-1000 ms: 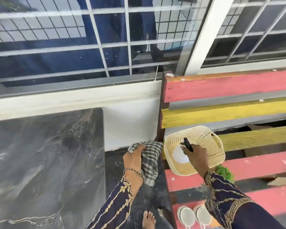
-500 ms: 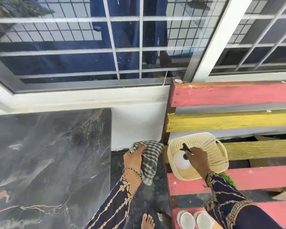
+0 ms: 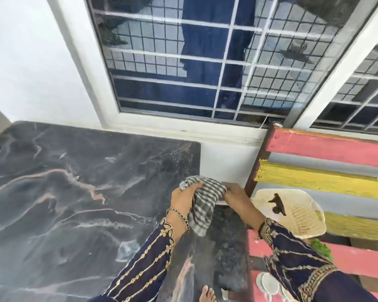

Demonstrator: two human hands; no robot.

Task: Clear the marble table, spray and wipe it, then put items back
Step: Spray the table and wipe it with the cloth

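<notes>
- The left hand (image 3: 183,198) is clenched on the upper folds of a checked cloth (image 3: 202,202); the right hand (image 3: 236,196) pinches the cloth's opposite edge, so both hands grasp it, held in the air just off the worktop's near right corner.
- The cloth is soft woven fabric in grey and white checks, bunched and drooping below the left wrist.
- Judging by the bare surface, clearing looks done and the wiping step is in hand; the next move probably calls for gathering the cloth into a pad and pressing it flat on the stone.
- The marble worktop (image 3: 74,192) is dark, glossy and veined in white and pink, with a rounded corner.
- To the right, a cream perforated basket (image 3: 301,219) with a dark small object inside sits on a painted slatted bench (image 3: 327,147) of rough pink and yellow planks.
</notes>
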